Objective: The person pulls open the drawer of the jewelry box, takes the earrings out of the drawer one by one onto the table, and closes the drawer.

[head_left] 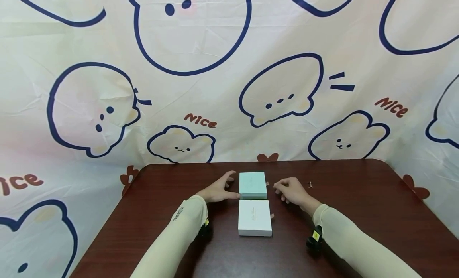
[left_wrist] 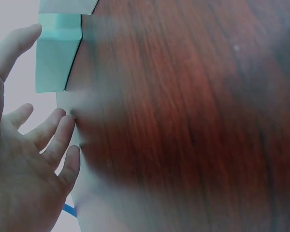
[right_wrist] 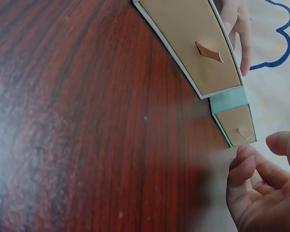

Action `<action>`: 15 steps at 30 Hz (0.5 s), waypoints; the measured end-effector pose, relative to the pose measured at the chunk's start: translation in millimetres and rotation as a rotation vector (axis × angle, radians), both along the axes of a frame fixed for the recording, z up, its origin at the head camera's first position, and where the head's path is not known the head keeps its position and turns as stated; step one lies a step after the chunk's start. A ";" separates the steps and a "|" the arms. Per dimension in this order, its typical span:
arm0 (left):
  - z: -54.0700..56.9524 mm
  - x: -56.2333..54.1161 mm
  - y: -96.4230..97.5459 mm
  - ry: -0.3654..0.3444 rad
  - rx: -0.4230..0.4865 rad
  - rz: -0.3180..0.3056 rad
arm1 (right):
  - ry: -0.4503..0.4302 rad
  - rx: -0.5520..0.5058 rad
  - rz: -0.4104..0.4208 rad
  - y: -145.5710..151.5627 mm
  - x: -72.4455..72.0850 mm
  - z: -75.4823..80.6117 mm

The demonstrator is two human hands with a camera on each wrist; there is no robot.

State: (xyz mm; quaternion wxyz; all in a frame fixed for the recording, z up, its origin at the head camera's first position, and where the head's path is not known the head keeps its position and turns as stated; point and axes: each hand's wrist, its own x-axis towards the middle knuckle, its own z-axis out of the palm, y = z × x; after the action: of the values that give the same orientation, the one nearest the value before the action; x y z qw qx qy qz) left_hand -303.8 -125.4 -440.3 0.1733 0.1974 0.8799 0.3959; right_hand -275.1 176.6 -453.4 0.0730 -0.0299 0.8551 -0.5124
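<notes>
A teal box (head_left: 252, 184) lies flat on the dark table, directly behind a white box (head_left: 254, 216). Tan end faces with small pull tabs show on both boxes in the right wrist view, the larger tab (right_wrist: 210, 53) being the white box's. My left hand (head_left: 218, 190) is at the left of the teal box, fingers spread and palm facing it. Its thumb reaches the box's near left corner; whether they touch I cannot tell. Just right of the teal box, my right hand (head_left: 292, 191) has loosely curled fingers, with the thumb apart and nothing held.
A small thin white piece (head_left: 310, 185) lies on the brown wooden table (head_left: 358, 214), beyond my right hand. Behind the table's back edge hangs a pale cloth (head_left: 222, 98) printed with cartoon bears.
</notes>
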 end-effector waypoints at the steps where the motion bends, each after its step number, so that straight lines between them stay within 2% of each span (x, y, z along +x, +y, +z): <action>1: 0.4 0.7 -0.6 0.003 -0.003 -0.002 | 0.001 0.003 0.001 0.1 0.0 -0.3; 15: 3.4 6.8 -8.7 0.025 -0.019 0.007 | 0.026 0.024 0.015 3.1 4.8 1.9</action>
State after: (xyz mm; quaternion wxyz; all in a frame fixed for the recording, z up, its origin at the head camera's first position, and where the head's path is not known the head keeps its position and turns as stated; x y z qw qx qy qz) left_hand -297.1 -134.1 -436.9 0.1629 0.1974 0.8863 0.3859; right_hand -270.4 179.7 -451.5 0.0659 -0.0420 0.8618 -0.5012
